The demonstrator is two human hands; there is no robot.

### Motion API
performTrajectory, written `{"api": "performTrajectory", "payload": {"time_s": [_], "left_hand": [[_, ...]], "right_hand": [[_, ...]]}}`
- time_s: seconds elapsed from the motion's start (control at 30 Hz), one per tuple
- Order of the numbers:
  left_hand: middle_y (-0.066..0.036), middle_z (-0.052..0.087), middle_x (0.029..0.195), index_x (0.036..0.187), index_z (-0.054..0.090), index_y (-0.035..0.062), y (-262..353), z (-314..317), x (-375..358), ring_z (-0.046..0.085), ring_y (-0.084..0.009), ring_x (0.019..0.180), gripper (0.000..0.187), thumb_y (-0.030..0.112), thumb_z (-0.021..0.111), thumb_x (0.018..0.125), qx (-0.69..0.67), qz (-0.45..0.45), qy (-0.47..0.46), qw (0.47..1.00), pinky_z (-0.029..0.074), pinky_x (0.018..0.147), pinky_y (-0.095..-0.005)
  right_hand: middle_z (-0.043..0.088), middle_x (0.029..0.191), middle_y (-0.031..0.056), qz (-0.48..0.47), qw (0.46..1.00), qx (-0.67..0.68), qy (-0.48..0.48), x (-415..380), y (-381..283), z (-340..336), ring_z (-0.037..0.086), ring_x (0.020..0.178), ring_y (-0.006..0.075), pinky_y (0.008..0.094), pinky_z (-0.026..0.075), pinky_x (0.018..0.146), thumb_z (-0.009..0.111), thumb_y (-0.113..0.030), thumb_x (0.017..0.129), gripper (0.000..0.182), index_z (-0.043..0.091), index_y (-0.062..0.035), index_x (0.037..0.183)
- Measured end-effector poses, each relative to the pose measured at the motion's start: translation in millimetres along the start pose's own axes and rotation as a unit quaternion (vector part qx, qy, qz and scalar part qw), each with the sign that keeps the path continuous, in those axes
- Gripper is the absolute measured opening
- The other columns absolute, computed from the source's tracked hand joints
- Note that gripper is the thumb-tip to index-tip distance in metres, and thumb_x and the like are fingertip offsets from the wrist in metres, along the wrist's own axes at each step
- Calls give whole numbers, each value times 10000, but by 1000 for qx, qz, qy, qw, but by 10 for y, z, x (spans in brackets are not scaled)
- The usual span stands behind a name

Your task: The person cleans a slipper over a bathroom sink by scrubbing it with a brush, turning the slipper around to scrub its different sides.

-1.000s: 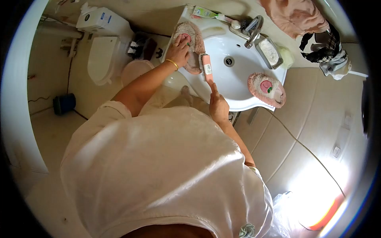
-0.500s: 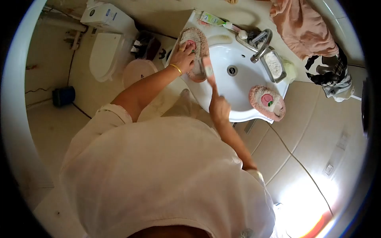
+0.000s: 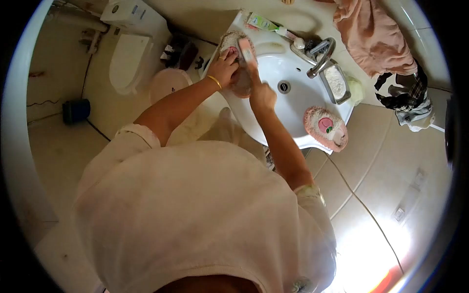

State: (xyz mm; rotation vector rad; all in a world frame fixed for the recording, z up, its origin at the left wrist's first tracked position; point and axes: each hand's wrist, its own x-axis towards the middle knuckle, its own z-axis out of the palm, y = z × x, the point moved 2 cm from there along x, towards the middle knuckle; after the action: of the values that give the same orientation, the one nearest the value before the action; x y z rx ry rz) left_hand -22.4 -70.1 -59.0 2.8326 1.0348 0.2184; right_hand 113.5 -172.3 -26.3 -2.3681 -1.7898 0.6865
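A fuzzy pink slipper (image 3: 243,88) lies along the left side of the white sink counter. My left hand (image 3: 224,69), with a ring and a gold bangle, grips it near its pink patch. My right hand (image 3: 263,97) is closed round the handle of a pink scrubbing brush (image 3: 247,50). The brush head is against the slipper's right edge, and its bristles are hidden. Across the basin, a matching slipper (image 3: 326,128) with a pink patch rests on the counter's right front corner, apart from both hands.
The white sink (image 3: 273,73) has a metal faucet (image 3: 322,57). Beside it is a metal dish of white powder (image 3: 335,82). A green toothpaste tube (image 3: 262,22) lies at the back. Pink cloth (image 3: 373,39) hangs at right. A toilet (image 3: 128,63) and pink basin (image 3: 171,84) stand left.
My right hand and the brush have moved up and left, bringing the brush head farther up along the slipper. My left hand stays on the slipper. The view has shifted slightly.
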Motion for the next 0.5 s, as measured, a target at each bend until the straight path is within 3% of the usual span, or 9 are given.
{"api": "performTrajectory", "payload": {"time_s": [0.13, 0.2, 0.23, 0.3, 0.4, 0.5], "left_hand": [[-102, 443, 1310, 909, 630, 91, -33, -56, -20, 313, -355, 1276, 284, 291, 657, 709, 10, 0, -18, 1000, 313, 1018, -464], [-113, 437, 1317, 927, 620, 82, -29, -81, 24, 312, -366, 1277, 309, 285, 670, 700, 6, -4, -37, 999, 315, 1023, -456], [-118, 441, 1309, 929, 618, 79, -12, -94, 27, 311, -369, 1275, 314, 278, 676, 693, 1, -10, -43, 999, 316, 1024, -452], [-126, 449, 1294, 931, 615, 74, -53, -81, 31, 312, -373, 1273, 320, 262, 685, 681, 0, -12, -40, 999, 317, 1026, -444], [-128, 457, 1278, 935, 614, 68, -19, -81, 4, 317, -370, 1268, 312, 222, 685, 673, -14, -2, -14, 1000, 325, 1024, -426], [-123, 445, 1292, 926, 613, 67, -79, -35, 0, 318, -367, 1269, 308, 227, 688, 674, -5, 28, 15, 999, 326, 1025, -427]], "right_hand": [[609, 830, 212, -11, 1000, 17, 8, -67, -110, -132, 630, 730, 353, 445, 498, 610, 470, -22, 808, 672, 208, -207, 1399], [616, 839, 231, 27, 999, 17, -33, -676, 80, 43, 630, 732, 357, 452, 506, 603, 418, 44, 795, 782, 124, -299, 1434], [618, 839, 236, 11, 1000, 17, -7, -899, 165, 122, 630, 710, 353, 459, 508, 593, 428, 47, 787, 819, 98, -329, 1436], [622, 821, 190, 19, 999, -34, -17, -887, 246, 267, 642, 691, 313, 393, 514, 552, 466, -8, 809, 803, 79, -318, 1441], [619, 802, 173, -9, 1000, -15, 24, -93, 23, 4, 644, 700, 310, 401, 521, 583, 481, -45, 824, 671, 201, -214, 1410], [618, 800, 162, 12, 999, -24, 43, 293, -107, 8, 640, 688, 308, 404, 519, 589, 491, -55, 821, 655, 214, -169, 1404]]}}
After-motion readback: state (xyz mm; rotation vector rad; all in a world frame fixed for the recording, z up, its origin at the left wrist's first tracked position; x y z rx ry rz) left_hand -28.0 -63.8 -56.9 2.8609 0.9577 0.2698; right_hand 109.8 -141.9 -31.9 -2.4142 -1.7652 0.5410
